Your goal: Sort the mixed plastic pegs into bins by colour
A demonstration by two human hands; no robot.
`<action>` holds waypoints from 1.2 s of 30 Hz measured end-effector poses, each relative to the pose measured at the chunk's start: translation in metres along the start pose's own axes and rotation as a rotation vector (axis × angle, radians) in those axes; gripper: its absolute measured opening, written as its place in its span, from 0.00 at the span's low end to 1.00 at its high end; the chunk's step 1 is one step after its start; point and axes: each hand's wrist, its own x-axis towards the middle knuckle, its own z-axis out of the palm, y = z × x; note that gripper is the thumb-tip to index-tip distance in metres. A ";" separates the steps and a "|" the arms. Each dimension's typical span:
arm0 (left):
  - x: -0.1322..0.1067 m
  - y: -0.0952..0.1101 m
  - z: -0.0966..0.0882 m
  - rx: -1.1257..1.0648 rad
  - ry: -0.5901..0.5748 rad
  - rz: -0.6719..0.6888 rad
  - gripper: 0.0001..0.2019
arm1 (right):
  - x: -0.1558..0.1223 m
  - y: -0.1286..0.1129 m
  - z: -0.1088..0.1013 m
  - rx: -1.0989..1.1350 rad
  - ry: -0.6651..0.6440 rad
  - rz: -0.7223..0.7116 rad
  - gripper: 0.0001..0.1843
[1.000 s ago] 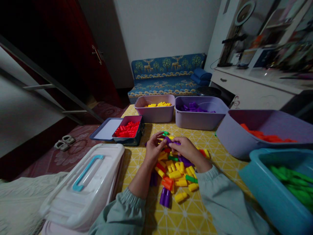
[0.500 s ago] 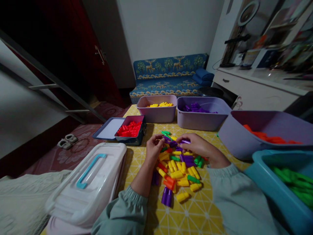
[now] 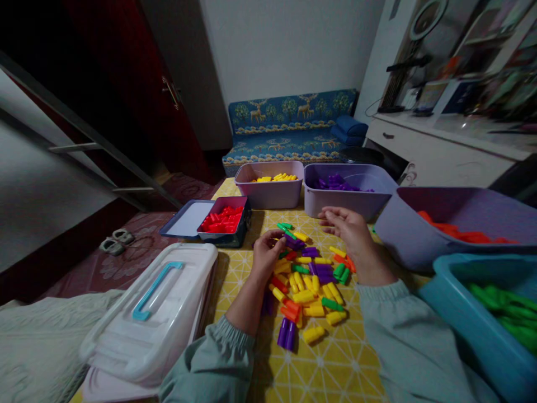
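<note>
Small plastic pieces in yellow, purple, green and orange-red lie in a loose pile [image 3: 308, 295] on the table. At the pile's far left edge is my left hand [image 3: 267, 252], its fingers curled and the tips beside some purple pieces [image 3: 295, 244]. Whether it grips one is hidden. My right hand [image 3: 347, 230] is lifted over the table, right of the pile and in front of the purple-filled bin [image 3: 350, 202]. Its fingers are bent together, and what they hold, if anything, does not show.
A lilac bin [image 3: 268, 196] holds yellow pieces; another lilac bin [image 3: 403, 224] holds orange ones. Green pieces fill a teal bin [image 3: 444, 280]. Red pieces sit in an open dark case [image 3: 230, 240] on the left. A white lidded box [image 3: 168, 313] stands nearer me.
My right hand has risen from the pile and moved right and away from me, toward the purple-filled bin. My left hand has stayed almost in place.
</note>
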 end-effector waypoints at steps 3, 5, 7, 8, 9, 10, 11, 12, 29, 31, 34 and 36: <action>0.000 0.000 0.000 0.028 -0.018 0.004 0.14 | -0.017 0.029 0.008 -0.453 -0.113 -0.182 0.12; 0.000 -0.001 -0.001 0.045 -0.037 0.017 0.14 | -0.025 0.040 0.016 -0.721 -0.230 -0.369 0.18; 0.001 -0.003 -0.002 0.077 -0.048 0.033 0.14 | -0.030 0.046 0.023 -0.913 -0.336 -0.446 0.22; 0.001 -0.004 -0.003 0.101 -0.053 0.043 0.14 | -0.032 0.048 0.026 -0.975 -0.365 -0.445 0.23; 0.001 -0.004 -0.004 0.133 -0.060 0.053 0.13 | -0.033 0.048 0.027 -1.012 -0.373 -0.432 0.22; 0.001 -0.005 -0.004 0.168 -0.069 0.066 0.12 | -0.033 0.048 0.028 -1.023 -0.358 -0.418 0.21; 0.001 -0.005 -0.005 0.202 -0.079 0.080 0.11 | -0.033 0.048 0.027 -1.009 -0.325 -0.405 0.20; 0.001 -0.006 -0.005 0.235 -0.089 0.095 0.11 | -0.032 0.048 0.027 -0.968 -0.280 -0.390 0.19; -0.002 0.002 -0.004 0.202 -0.147 0.155 0.15 | -0.040 0.044 0.047 -0.265 -0.257 -0.150 0.13; -0.002 0.001 -0.004 0.177 -0.094 0.134 0.15 | -0.037 0.046 0.044 -0.259 -0.198 -0.168 0.14; -0.001 -0.001 -0.004 0.094 -0.037 0.089 0.15 | -0.029 0.054 0.033 -0.248 -0.074 -0.159 0.14; -0.001 -0.002 -0.004 0.031 -0.024 0.067 0.15 | -0.023 0.062 0.024 -0.239 -0.035 -0.124 0.14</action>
